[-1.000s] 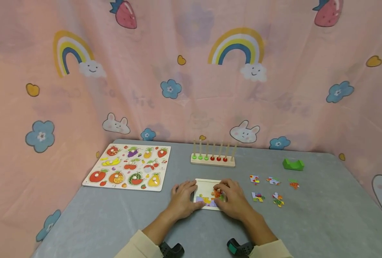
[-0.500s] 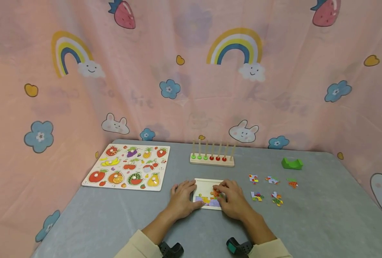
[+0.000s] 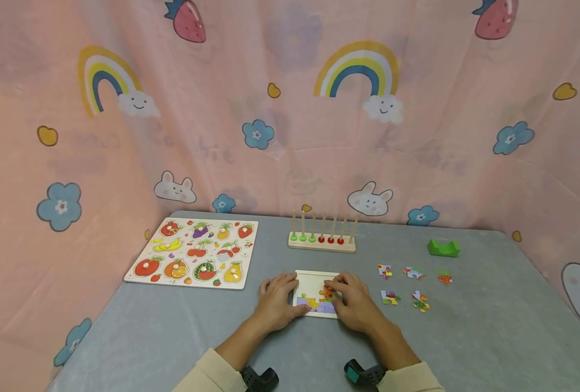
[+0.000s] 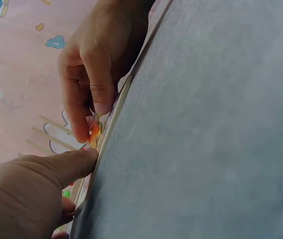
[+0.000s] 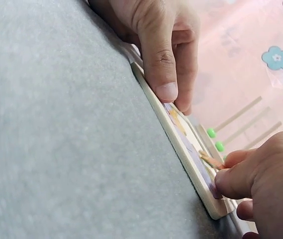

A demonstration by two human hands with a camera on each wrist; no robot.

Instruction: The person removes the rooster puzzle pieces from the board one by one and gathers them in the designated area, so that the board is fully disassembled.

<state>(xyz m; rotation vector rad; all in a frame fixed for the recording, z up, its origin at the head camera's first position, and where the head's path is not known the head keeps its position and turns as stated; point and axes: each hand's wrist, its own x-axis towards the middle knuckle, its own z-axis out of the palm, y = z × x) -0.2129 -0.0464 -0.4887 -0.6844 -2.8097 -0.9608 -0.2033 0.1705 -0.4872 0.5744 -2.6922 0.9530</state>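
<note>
"What does the puzzle tray [image 3: 314,279] look like?"

"A shallow rectangle with a pale wooden rim. Lilac and yellow pieces [image 3: 311,303] line its near side, and the far left part is bare, cream-coloured board."

"Where is it?"

"On the grey table [image 3: 182,337], between the two hands, nearer the person than the bead rack [image 3: 322,243]."

"And the left grip?"

"Closed on the tray. The left hand [image 3: 277,305] has its thumb at the near rim and its fingers along the left edge."

"The right?"

"The right hand [image 3: 354,306] pinches an orange piece [image 5: 211,160] between thumb and forefinger, so that grip is closed too. The piece is tilted over the tray's right part — whether it touches the board, I can't tell."

"Any others?"

"Five loose pieces [image 3: 390,298], brightly coloured, right of the tray."
</note>
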